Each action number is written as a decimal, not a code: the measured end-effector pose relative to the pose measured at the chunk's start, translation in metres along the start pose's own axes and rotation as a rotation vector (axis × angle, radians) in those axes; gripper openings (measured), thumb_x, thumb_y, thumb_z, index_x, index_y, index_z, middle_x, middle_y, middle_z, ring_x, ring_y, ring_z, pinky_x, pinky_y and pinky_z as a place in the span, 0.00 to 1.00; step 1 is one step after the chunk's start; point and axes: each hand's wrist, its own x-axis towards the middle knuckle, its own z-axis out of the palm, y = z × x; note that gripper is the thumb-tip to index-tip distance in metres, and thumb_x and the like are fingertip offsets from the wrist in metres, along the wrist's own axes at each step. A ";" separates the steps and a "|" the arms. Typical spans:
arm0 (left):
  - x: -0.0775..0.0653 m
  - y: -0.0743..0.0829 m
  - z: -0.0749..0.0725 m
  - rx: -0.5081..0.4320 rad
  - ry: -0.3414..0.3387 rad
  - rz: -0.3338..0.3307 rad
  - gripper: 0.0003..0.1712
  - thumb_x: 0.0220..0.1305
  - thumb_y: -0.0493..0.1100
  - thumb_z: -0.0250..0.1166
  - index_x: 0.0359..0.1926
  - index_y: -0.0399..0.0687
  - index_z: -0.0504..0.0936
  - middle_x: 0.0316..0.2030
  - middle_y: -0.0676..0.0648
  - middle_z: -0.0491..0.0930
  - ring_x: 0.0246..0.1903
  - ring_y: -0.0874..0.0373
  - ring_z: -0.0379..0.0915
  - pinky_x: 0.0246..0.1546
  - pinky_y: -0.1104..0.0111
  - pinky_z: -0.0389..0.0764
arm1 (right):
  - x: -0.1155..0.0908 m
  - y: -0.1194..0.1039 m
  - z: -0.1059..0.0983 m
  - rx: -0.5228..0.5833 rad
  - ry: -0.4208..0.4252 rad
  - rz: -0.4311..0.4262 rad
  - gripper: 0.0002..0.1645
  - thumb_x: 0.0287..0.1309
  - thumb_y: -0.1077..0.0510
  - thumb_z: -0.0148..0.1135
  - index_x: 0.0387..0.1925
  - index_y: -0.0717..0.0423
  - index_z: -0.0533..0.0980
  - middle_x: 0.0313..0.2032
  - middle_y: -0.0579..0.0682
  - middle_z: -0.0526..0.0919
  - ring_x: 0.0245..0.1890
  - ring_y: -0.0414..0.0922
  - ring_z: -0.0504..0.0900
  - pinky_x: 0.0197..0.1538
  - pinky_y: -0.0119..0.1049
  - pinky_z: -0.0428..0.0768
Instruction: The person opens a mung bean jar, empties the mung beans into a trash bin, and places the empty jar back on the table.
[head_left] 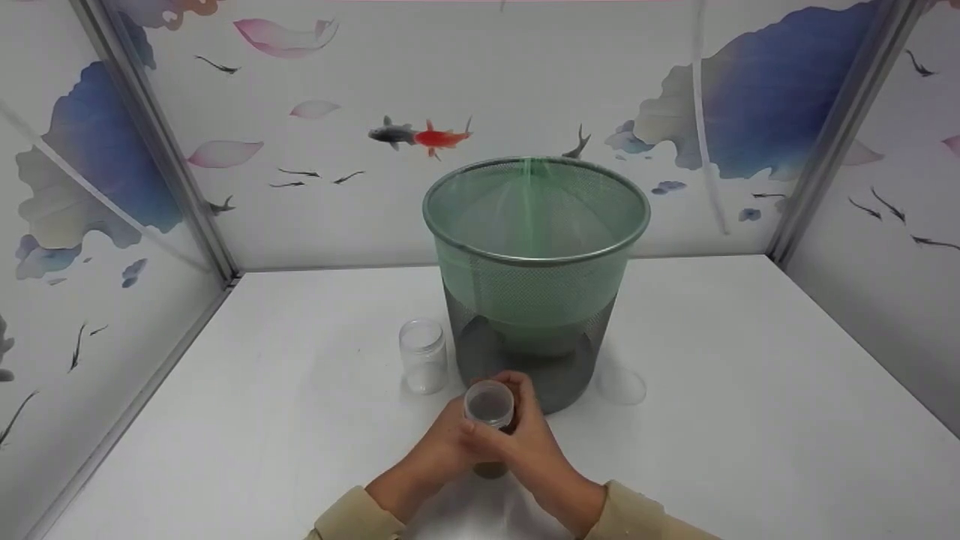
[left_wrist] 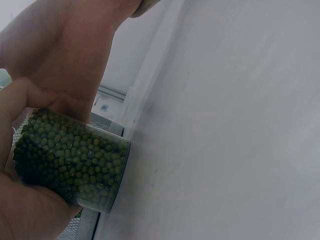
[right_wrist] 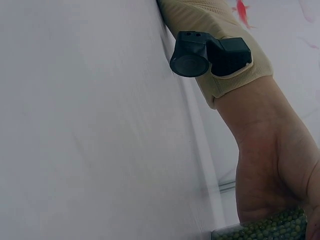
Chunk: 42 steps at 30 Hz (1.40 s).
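Note:
Both hands wrap around a clear jar (head_left: pixel 489 405) of green mung beans, low in the middle of the head view. The jar stands upright close over the table, its round top facing up. My left hand (head_left: pixel 444 442) holds it from the left. From the other side, my right hand (head_left: pixel 529 427) curls around it, thumb across the front near the top. Whole green beans (left_wrist: pixel 75 155) show through the jar's wall in the left wrist view. Only a strip of the jar (right_wrist: pixel 265 227) appears at the bottom of the right wrist view.
Just beyond the hands stands a tall mesh wastebasket (head_left: pixel 536 300) with a green liner. An uncovered clear jar (head_left: pixel 424 356) sits to its left. At its right lies a clear round disc, like a lid (head_left: pixel 624 385). Printed panels (head_left: pixel 360 217) border the white table (head_left: pixel 300 420).

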 end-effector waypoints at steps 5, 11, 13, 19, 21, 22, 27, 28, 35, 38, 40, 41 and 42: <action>-0.001 0.001 0.000 0.046 0.003 0.000 0.40 0.58 0.37 0.80 0.70 0.39 0.75 0.59 0.47 0.82 0.57 0.56 0.76 0.63 0.60 0.75 | 0.000 0.000 0.000 -0.007 0.013 0.005 0.48 0.59 0.48 0.78 0.69 0.55 0.59 0.69 0.56 0.72 0.67 0.50 0.73 0.69 0.46 0.71; 0.000 0.002 0.000 0.079 0.013 -0.010 0.38 0.57 0.38 0.80 0.68 0.40 0.76 0.58 0.48 0.82 0.56 0.56 0.76 0.64 0.57 0.75 | 0.000 0.001 0.000 -0.008 0.018 0.005 0.47 0.58 0.48 0.79 0.69 0.55 0.60 0.67 0.56 0.73 0.65 0.51 0.74 0.67 0.46 0.72; -0.001 0.002 0.001 0.083 0.016 -0.009 0.37 0.57 0.38 0.80 0.67 0.40 0.77 0.57 0.48 0.82 0.56 0.56 0.76 0.63 0.58 0.75 | 0.001 0.001 0.000 -0.006 0.015 0.004 0.47 0.59 0.48 0.79 0.70 0.55 0.61 0.67 0.56 0.73 0.65 0.51 0.74 0.67 0.46 0.72; -0.002 0.002 0.001 0.046 0.007 0.002 0.34 0.59 0.38 0.79 0.65 0.40 0.78 0.56 0.48 0.82 0.54 0.56 0.76 0.61 0.60 0.76 | 0.001 0.001 0.000 -0.015 -0.007 -0.016 0.44 0.61 0.48 0.78 0.71 0.56 0.67 0.67 0.54 0.74 0.65 0.50 0.75 0.67 0.46 0.73; -0.003 0.002 0.000 0.034 0.003 0.003 0.33 0.60 0.38 0.79 0.65 0.41 0.78 0.56 0.48 0.83 0.54 0.56 0.77 0.62 0.60 0.76 | 0.001 0.001 -0.001 -0.022 -0.016 -0.027 0.43 0.61 0.48 0.77 0.71 0.56 0.69 0.67 0.54 0.75 0.65 0.49 0.75 0.68 0.46 0.73; -0.003 0.002 0.000 0.029 0.000 0.005 0.32 0.60 0.38 0.79 0.64 0.41 0.78 0.56 0.48 0.83 0.54 0.56 0.77 0.62 0.59 0.76 | 0.001 0.001 -0.001 -0.024 -0.022 -0.032 0.42 0.62 0.48 0.77 0.71 0.56 0.69 0.67 0.53 0.75 0.66 0.49 0.75 0.68 0.46 0.73; -0.003 0.002 0.000 0.021 -0.007 0.008 0.32 0.61 0.38 0.80 0.65 0.42 0.78 0.56 0.49 0.82 0.54 0.57 0.77 0.62 0.60 0.76 | 0.000 0.000 -0.001 -0.024 -0.034 -0.027 0.43 0.62 0.46 0.77 0.72 0.53 0.70 0.68 0.53 0.74 0.66 0.47 0.75 0.68 0.46 0.73; -0.003 0.002 0.000 0.018 -0.008 0.007 0.32 0.61 0.38 0.80 0.65 0.43 0.78 0.56 0.49 0.82 0.54 0.57 0.77 0.61 0.60 0.76 | 0.000 0.000 -0.001 -0.023 -0.033 -0.025 0.43 0.62 0.46 0.77 0.73 0.53 0.69 0.69 0.53 0.74 0.66 0.47 0.75 0.68 0.46 0.73; -0.003 0.002 0.000 -0.007 -0.015 -0.047 0.34 0.62 0.39 0.79 0.67 0.44 0.76 0.58 0.49 0.80 0.55 0.57 0.75 0.62 0.60 0.74 | 0.001 0.001 0.001 0.007 -0.022 -0.014 0.46 0.61 0.47 0.77 0.73 0.53 0.64 0.69 0.54 0.72 0.65 0.48 0.74 0.67 0.45 0.73; -0.003 0.002 0.000 0.001 -0.007 -0.070 0.36 0.62 0.40 0.79 0.68 0.45 0.76 0.60 0.50 0.80 0.56 0.57 0.74 0.63 0.60 0.73 | 0.001 0.001 0.001 0.012 -0.012 -0.017 0.47 0.61 0.47 0.77 0.72 0.54 0.61 0.68 0.54 0.72 0.64 0.47 0.74 0.67 0.45 0.72; -0.002 0.002 0.000 0.007 -0.002 -0.073 0.36 0.61 0.39 0.79 0.69 0.44 0.76 0.60 0.49 0.80 0.56 0.57 0.74 0.63 0.60 0.73 | 0.001 0.001 0.001 0.010 -0.002 -0.016 0.48 0.60 0.47 0.78 0.71 0.54 0.60 0.68 0.53 0.72 0.64 0.46 0.74 0.67 0.44 0.72; -0.002 0.002 0.000 0.013 0.001 -0.076 0.37 0.61 0.39 0.79 0.69 0.44 0.76 0.60 0.49 0.80 0.56 0.57 0.74 0.63 0.60 0.73 | 0.001 0.001 0.001 0.011 0.002 -0.013 0.48 0.60 0.48 0.78 0.71 0.54 0.59 0.68 0.54 0.73 0.64 0.46 0.74 0.67 0.44 0.72; -0.001 0.002 0.000 0.017 0.003 -0.080 0.37 0.60 0.39 0.80 0.69 0.44 0.76 0.60 0.50 0.80 0.56 0.57 0.74 0.64 0.60 0.73 | 0.001 0.001 0.000 0.010 0.005 -0.009 0.48 0.59 0.48 0.78 0.71 0.54 0.59 0.68 0.53 0.73 0.64 0.46 0.74 0.67 0.44 0.72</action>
